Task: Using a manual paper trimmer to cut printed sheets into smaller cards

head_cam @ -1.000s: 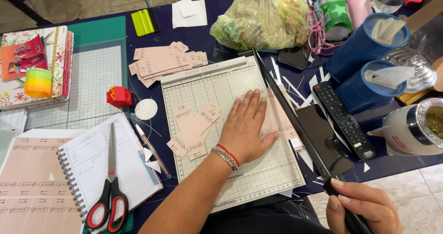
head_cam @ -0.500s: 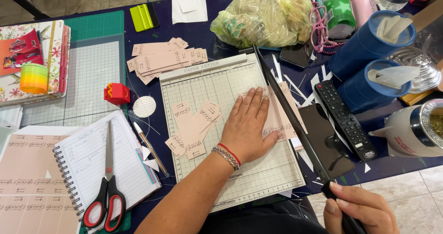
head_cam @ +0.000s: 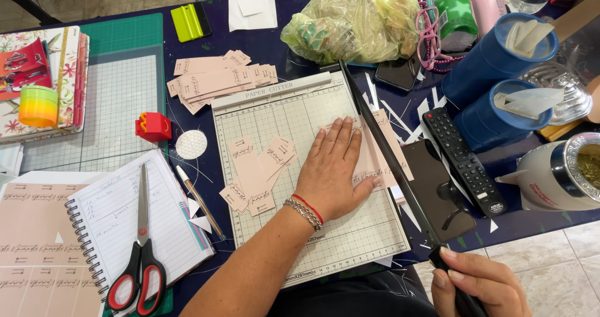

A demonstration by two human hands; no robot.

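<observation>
The left hand (head_cam: 334,170) is laid flat, fingers spread, pressing a pink paper sheet (head_cam: 375,157) on the paper cutter (head_cam: 300,229). The blade handle (head_cam: 462,298) is gripped by the right hand (head_cam: 481,286).

Left hand (head_cam: 334,170) covers most of the pink sheet (head_cam: 382,151); sheet's left edge not visible. Right hand (head_cam: 478,286) cut off by bottom edge; blade handle (head_cam: 467,303) mostly hidden in the grip. Scissors (head_cam: 139,273) handles run off bottom edge. Bag (head_cam: 353,17) contents unclear through the plastic. Script on pink tags (head_cam: 253,173) too small to tell.
</observation>
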